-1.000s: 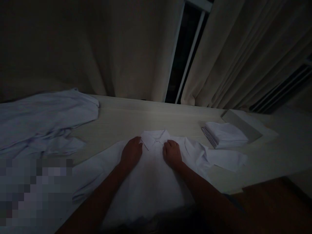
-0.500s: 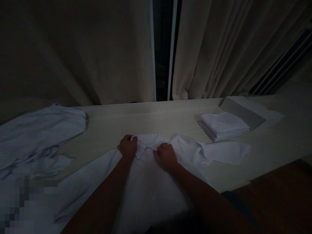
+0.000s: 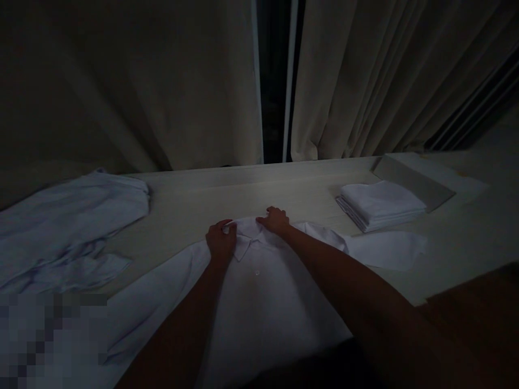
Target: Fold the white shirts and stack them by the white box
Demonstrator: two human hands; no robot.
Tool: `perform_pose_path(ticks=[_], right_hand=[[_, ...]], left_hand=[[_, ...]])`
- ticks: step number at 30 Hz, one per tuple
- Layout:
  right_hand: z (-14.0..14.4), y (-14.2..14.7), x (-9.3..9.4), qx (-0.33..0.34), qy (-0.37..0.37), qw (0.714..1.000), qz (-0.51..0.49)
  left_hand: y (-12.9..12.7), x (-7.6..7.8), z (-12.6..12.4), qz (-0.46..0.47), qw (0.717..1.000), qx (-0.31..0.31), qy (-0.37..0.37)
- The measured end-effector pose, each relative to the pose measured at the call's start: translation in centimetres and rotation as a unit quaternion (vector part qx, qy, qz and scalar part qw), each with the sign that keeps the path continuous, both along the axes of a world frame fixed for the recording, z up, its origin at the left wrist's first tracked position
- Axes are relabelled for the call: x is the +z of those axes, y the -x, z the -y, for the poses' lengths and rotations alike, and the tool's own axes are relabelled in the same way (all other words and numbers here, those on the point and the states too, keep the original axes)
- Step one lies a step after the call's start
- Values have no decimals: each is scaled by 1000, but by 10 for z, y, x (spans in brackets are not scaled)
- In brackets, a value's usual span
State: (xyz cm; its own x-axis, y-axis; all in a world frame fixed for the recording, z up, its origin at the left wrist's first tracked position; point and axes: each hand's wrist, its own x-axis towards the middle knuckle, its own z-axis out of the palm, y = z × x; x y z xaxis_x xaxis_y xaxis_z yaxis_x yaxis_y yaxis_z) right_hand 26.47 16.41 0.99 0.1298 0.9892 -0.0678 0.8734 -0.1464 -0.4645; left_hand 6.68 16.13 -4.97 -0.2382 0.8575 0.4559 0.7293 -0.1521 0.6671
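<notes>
A white collared shirt (image 3: 267, 302) lies spread front up, its collar at the far end and a button below it. At the collar's left edge, my left hand (image 3: 221, 241) has its thumb and fingers closed around the fabric. My right hand (image 3: 277, 220) grips the collar's upper right edge, thumb on the cloth and fingers beyond it. One sleeve reaches down to the left; the other sleeve (image 3: 387, 249) stretches right. My right forearm covers part of the shirt's right shoulder.
The shirt lies on a pale table (image 3: 194, 202). Rumpled white garments (image 3: 77, 216) are on the left. A stack of folded white shirts (image 3: 381, 202) stands at right, beside a grey-white board (image 3: 419, 181). Beige curtains (image 3: 194, 97) hang behind. The light is dim.
My right hand has moved away from me, from the collar's front opening to its upper right edge. My left hand stays at the collar's left edge. The view has shifted slightly.
</notes>
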Motion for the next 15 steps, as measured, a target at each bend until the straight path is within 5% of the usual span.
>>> perform_pose_path(ticks=[7, 11, 15], right_hand=[[-16, 44, 17, 224, -32, 972, 60], [-17, 47, 23, 244, -50, 963, 99], [-12, 13, 24, 219, -41, 967, 125]], left_hand=[[1, 0, 3, 25, 999, -12, -17], [3, -1, 4, 46, 999, 13, -20], [5, -3, 2, 64, 997, 30, -22]])
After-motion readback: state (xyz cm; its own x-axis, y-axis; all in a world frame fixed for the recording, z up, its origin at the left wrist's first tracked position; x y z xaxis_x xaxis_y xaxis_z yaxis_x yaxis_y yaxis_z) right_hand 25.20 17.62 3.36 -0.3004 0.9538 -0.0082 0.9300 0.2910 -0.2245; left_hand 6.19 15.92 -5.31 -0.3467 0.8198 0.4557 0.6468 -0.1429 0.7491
